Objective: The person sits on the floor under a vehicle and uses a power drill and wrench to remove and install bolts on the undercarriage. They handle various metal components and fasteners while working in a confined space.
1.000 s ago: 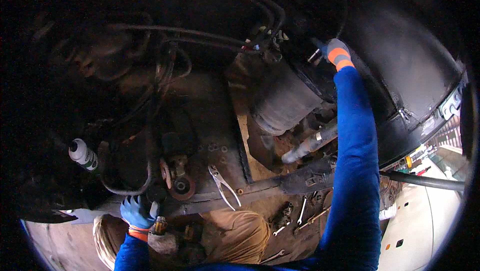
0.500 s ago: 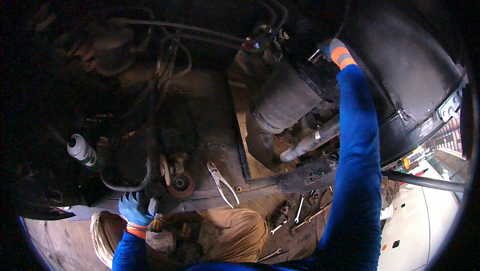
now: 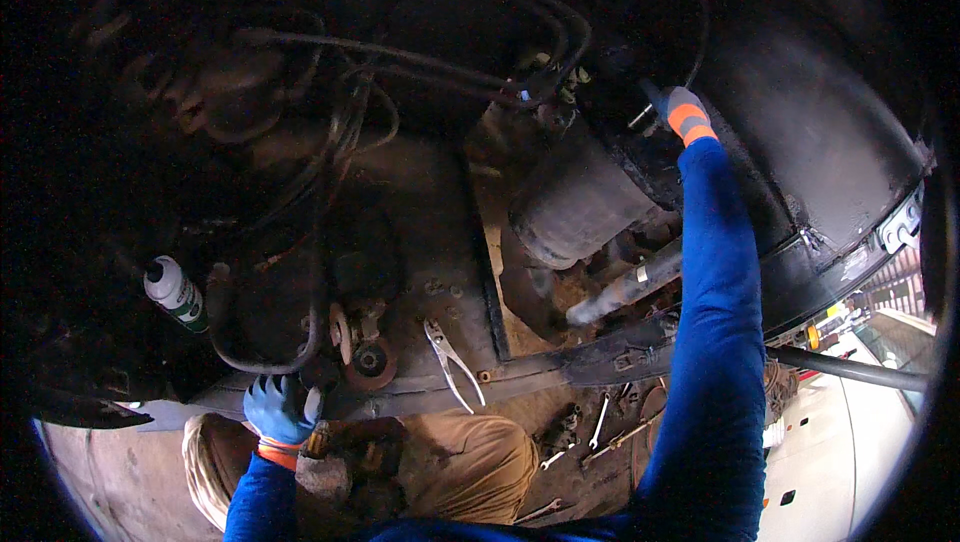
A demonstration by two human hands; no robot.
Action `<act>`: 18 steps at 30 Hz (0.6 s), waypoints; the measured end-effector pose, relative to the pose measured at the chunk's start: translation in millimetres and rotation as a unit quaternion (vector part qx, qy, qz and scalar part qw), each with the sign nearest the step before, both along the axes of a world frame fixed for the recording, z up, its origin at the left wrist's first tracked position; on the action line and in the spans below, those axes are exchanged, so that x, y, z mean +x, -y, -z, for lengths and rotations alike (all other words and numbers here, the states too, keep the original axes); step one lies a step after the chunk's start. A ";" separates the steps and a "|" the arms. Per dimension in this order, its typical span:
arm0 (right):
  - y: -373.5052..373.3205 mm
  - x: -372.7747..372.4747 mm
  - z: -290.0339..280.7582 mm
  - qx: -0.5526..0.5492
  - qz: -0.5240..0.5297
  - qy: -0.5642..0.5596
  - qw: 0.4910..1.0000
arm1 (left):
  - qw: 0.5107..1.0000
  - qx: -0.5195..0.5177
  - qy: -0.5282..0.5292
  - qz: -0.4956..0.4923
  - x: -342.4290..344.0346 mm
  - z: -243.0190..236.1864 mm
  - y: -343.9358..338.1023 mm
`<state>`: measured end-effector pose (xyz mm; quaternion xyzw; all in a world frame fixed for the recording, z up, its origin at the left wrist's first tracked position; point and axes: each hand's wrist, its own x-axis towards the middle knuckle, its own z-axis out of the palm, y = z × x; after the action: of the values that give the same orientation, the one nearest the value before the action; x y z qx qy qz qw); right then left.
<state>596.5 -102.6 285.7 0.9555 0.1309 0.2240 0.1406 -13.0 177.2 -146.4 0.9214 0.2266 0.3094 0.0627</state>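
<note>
"Above and to the right of the dark cylinder point(image 3: 580, 210): one right hand point(image 3: 684, 108), gloved, orange cuff. Beside its fingers, one bright metal piece point(image 3: 641, 117). Grip?"

"Cannot tell. Fingers sunk in shadow; whether they pinch the piece does not show."

"Well below and left of the cylinder: one left hand point(image 3: 278, 412), blue glove, orange cuff. State?"

"Fingers loosely spread, thumb apart, at the edge of the rail point(image 3: 395, 399), just under a bent black hose point(image 3: 240, 362). Nothing seen between fingers and thumb."

"Progress?"

"Judged under way. Right arm point(image 3: 716, 282) reaching far out; metal piece near the cylinder's upper end. Cylinder tilted within the frame. No part reads as finished. What is left cannot be counted: the area above the cylinder is too dark."

"Remaining stock, outward?"

"Just below the cylinder, to its right: one pale-ended tube point(image 3: 628, 286). Below and left: one pair of pliers point(image 3: 440, 344), handles apart, lying loose; next to it, round discs point(image 3: 369, 362). Far left: one white-and-green can point(image 3: 176, 294), tilted. Below, past the rail: wrenches point(image 3: 600, 420) on the ground, in neither hand."
</note>
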 end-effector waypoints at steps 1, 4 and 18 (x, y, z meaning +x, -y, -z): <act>30.0 22.4 -1.8 0.039 -0.060 0.029 0.997 | 1.000 0.000 0.013 0.018 5.1 1.0 0.5; 58.0 48.1 -19.1 -0.061 -0.067 -0.018 0.996 | 1.000 -0.016 0.017 0.018 10.4 -0.2 2.9; -12.4 -14.3 -5.6 0.025 0.024 -0.099 0.995 | 1.000 0.001 0.001 0.004 -0.2 4.0 -1.7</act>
<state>582.2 -90.2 291.4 0.9790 0.1152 0.1284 0.1090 -13.2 178.9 -150.5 0.9220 0.2223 0.3107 0.0634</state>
